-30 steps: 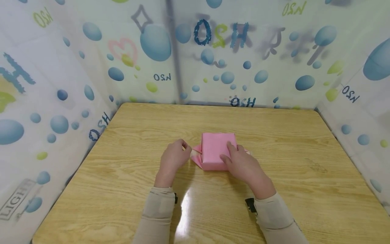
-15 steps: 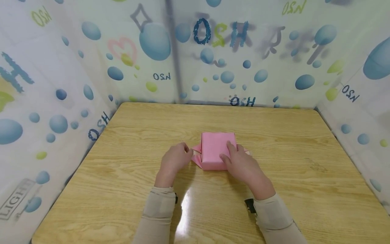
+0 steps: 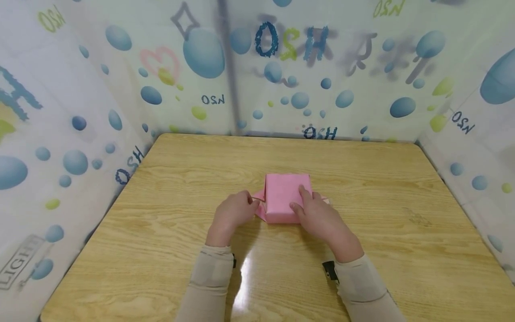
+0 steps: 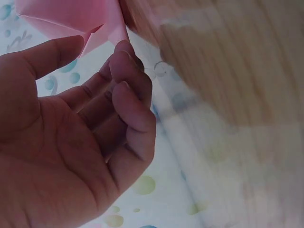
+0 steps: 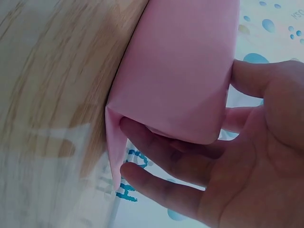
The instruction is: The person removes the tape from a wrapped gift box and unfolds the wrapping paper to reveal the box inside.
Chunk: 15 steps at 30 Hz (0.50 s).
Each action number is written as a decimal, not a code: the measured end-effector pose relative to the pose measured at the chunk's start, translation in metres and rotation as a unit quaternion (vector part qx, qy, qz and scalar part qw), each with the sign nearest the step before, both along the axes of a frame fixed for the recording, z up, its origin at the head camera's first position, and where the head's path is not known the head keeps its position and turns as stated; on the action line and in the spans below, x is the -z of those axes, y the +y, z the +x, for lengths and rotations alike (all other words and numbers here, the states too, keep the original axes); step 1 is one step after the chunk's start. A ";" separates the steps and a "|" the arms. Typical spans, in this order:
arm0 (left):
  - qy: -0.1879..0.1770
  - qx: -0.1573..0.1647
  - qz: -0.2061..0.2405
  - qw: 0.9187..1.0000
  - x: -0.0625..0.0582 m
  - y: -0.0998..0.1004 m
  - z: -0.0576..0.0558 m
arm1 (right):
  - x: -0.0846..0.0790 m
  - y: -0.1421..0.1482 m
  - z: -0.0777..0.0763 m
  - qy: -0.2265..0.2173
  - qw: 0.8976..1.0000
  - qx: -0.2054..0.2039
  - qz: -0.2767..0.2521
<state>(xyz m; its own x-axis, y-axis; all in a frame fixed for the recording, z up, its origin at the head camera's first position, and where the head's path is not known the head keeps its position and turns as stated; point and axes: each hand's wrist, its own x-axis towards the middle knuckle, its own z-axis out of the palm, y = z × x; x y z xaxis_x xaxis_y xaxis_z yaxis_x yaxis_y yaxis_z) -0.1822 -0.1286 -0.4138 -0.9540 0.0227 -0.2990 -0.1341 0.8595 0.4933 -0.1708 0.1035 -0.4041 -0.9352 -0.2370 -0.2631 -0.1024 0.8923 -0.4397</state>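
Observation:
A box wrapped in pink paper [image 3: 286, 199] lies on the wooden table, its paper ends flaring out at the left and right. My left hand [image 3: 235, 209] is at the left end, with curled fingers and thumb at the loose paper flap [image 4: 102, 35]. In the left wrist view the thumb tip overlaps the flap, and the paper's lower edge reaches the fingertips. My right hand [image 3: 322, 216] holds the box at its right end, thumb on the box. In the right wrist view the other fingers reach under that end, beside a hanging paper flap [image 5: 114, 147].
The wooden table [image 3: 169, 179] stretches around the box on every side. A white curtain [image 3: 346, 53] printed with blue and green drops closes off the back and both sides. Both forearms wear pale sleeves with dark straps at the wrists.
My left hand has moved slightly down and to the right, closer to the box, along the paper flap. The right hand and the box have stayed in place.

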 end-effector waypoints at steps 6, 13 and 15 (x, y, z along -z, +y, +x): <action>0.012 -0.001 0.008 1.000 0.000 0.002 0.000 | -0.001 0.000 0.000 0.004 1.000 0.000 0.010; 0.027 -0.007 0.016 0.999 -0.003 0.004 0.001 | -0.001 0.000 0.000 0.007 1.000 0.000 0.010; 0.028 -0.009 0.014 0.999 -0.005 0.004 0.001 | -0.001 0.000 0.000 0.005 1.000 0.000 0.010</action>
